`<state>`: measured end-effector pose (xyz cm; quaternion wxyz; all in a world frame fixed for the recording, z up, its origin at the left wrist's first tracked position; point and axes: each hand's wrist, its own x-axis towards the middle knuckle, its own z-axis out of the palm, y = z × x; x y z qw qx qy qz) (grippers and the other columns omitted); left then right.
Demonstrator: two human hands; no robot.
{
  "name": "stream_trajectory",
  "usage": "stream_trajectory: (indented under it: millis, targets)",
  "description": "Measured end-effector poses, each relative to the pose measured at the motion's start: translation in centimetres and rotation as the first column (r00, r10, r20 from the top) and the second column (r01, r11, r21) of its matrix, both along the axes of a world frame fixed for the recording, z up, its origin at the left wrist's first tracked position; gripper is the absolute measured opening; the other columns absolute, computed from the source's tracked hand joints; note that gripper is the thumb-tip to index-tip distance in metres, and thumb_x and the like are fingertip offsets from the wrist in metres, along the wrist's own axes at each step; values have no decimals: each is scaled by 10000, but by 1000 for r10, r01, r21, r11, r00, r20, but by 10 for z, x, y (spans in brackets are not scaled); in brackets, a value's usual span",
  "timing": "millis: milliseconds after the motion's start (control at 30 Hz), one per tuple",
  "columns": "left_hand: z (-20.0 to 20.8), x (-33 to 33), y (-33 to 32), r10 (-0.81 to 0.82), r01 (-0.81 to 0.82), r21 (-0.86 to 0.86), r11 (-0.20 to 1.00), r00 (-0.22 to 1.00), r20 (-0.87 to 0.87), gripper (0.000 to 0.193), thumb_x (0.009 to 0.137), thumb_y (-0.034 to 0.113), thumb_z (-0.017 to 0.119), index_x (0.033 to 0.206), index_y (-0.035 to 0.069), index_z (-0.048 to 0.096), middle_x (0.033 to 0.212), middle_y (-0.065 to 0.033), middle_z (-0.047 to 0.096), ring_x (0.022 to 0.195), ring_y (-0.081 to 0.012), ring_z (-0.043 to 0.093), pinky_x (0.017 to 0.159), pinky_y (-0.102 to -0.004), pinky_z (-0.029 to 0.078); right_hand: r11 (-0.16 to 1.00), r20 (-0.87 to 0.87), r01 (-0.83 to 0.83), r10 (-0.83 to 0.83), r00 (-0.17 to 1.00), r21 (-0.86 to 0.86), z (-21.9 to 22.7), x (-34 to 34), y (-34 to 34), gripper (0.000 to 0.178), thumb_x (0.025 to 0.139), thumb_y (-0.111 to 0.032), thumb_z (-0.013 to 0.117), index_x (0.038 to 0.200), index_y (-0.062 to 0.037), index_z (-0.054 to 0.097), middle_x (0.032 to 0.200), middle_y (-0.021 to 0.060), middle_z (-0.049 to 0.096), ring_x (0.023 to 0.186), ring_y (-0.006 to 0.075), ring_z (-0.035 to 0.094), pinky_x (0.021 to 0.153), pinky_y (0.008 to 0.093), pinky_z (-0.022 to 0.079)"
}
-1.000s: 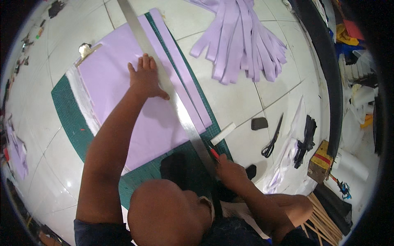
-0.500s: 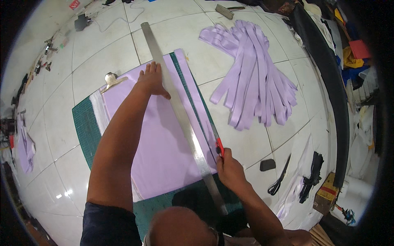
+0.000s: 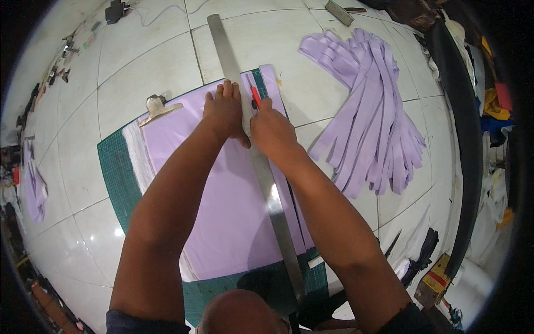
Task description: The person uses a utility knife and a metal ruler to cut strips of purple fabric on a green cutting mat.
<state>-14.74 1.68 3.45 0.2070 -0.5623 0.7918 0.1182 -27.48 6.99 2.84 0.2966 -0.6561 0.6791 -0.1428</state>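
Observation:
Lilac fabric (image 3: 233,228) lies spread on a green cutting mat (image 3: 114,167), with a long steel ruler (image 3: 272,206) along its right side. My left hand (image 3: 225,114) presses flat near the ruler's far part, fingers stretched out and thumb on the metal. In my right hand (image 3: 273,131) is a red cutter knife (image 3: 256,96), its blade pointing away at the fabric's far edge, just right of the ruler. A narrow cut strip of the fabric (image 3: 270,80) lies farther right, with green mat showing in between. A metal bulldog clip (image 3: 159,109) grips the fabric's far left corner.
A pile of lilac strips (image 3: 367,122) lies on the white tiled floor to the right. Nearer are a black bundle (image 3: 425,253) and partly hidden scissors (image 3: 392,243). A long black roll (image 3: 467,139) runs along the right side.
My right hand has moved with the cutter knife from the fabric's near right edge to its far edge, beside my left hand. The left hand stays on the ruler. The whole view has shifted slightly.

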Motion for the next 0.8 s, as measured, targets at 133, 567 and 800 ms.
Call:
stream_trajectory:
  millis: [133, 567, 800]
  targets:
    - [-5, 6, -2, 4, -3, 10, 1000, 999, -49, 1490, 391, 565, 935, 1511, -51, 168, 1563, -226, 231, 1460, -350, 256, 1142, -480, 320, 995, -71, -9, 16, 997, 95, 3, 15, -27, 279, 912, -112, 525, 1115, 57, 434, 941, 280, 671, 891, 436, 685, 774, 485, 559]
    - [0, 4, -5, -30, 30, 42, 999, 1000, -11, 1497, 433, 608, 910, 1532, -35, 123, 1580, -211, 204, 1469, -337, 224, 1134, -443, 322, 980, -22, -6, 10, 1000, 198, 10, 16, -40, 311, 899, -121, 528, 1150, 38, 433, 986, 294, 663, 945, 451, 659, 828, 520, 515]
    - [-2, 7, -1, -48, 48, 8, 999, 999, -8, 1518, 395, 618, 917, 1493, -92, 145, 1556, -281, 193, 1458, -390, 235, 1112, -483, 369, 930, -28, 2, 10, 1000, 368, 16, -6, 40, 279, 913, -136, 501, 1130, -4, 386, 931, 306, 648, 895, 491, 632, 789, 566, 482]
